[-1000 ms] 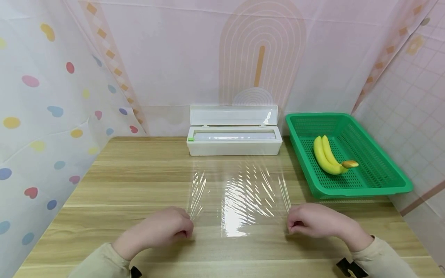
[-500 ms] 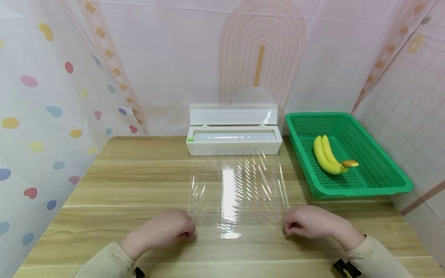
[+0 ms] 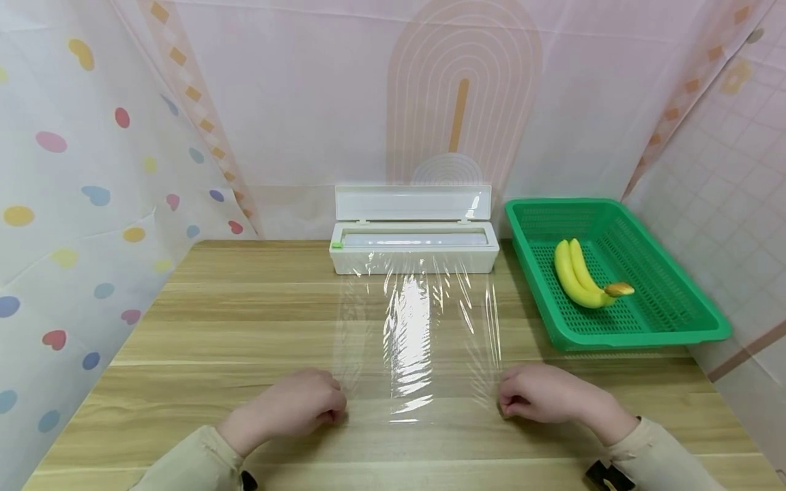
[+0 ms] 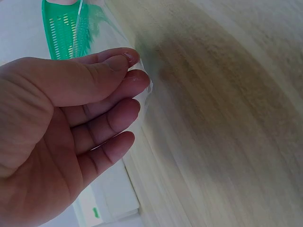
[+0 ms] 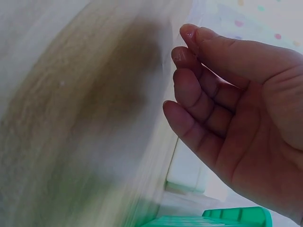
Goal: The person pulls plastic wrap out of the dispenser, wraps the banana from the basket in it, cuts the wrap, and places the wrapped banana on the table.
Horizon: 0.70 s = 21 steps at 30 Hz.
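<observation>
A clear sheet of plastic wrap (image 3: 411, 341) runs from the white wrap dispenser (image 3: 414, 261) toward the front of the table, shiny and slightly creased. My left hand (image 3: 297, 406) pinches its near left corner between thumb and forefinger; in the left wrist view the film shows at the fingertips (image 4: 127, 56). At the near right corner, my right hand (image 3: 546, 394) pinches the film the same way, thumb against forefinger in the right wrist view. The dispenser's lid (image 3: 413, 202) stands raised, and a roll (image 3: 414, 239) lies inside. A green tab (image 3: 337, 245) sits at its left end.
To the right of the dispenser stands a green basket (image 3: 651, 337) holding yellow bananas (image 3: 577, 276). The wooden table (image 3: 233, 327) meets patterned cloth walls (image 3: 295, 102) at the back and both sides.
Both hands have shifted slightly inward, the right one moving left and the left one moving right. The glare and creases on the film have changed, now reaching up over the dispenser's front.
</observation>
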{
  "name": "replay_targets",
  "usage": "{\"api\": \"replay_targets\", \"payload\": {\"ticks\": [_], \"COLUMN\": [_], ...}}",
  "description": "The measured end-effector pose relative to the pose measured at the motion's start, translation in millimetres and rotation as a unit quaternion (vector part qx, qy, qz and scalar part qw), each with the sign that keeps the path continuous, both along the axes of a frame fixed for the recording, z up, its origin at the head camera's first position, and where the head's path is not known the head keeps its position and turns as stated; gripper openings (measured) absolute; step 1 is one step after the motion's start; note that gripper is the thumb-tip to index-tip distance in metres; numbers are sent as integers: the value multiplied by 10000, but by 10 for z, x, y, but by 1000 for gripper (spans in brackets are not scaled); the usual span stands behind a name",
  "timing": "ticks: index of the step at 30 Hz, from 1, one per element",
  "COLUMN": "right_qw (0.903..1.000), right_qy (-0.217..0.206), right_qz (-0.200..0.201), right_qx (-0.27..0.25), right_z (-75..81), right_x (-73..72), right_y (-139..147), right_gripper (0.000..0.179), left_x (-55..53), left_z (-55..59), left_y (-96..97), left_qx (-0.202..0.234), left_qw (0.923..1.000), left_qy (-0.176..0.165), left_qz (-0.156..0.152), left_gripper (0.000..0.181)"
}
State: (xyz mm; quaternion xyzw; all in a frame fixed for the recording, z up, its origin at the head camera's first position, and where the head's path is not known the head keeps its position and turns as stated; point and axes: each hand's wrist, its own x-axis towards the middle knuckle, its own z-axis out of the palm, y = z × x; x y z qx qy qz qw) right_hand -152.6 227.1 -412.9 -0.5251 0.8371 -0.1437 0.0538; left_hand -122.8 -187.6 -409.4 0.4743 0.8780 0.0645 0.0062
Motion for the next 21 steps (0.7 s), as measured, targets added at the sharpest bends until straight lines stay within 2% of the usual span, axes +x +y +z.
{"api": "replay_targets", "payload": {"ticks": [21], "right_qw": [9991], "right_qy": [-160], "right_qz": [-324], "right_qx": [243], "right_z": [-25], "right_x": [22], "right_y": [-6], "right_gripper": [24], "left_x": [-31], "left_z": [-39], "left_y": [-21], "left_qx": [-36], "left_qw": [9999], "left_qy": [-111], "left_qz": [-41], "left_gripper": [31]}}
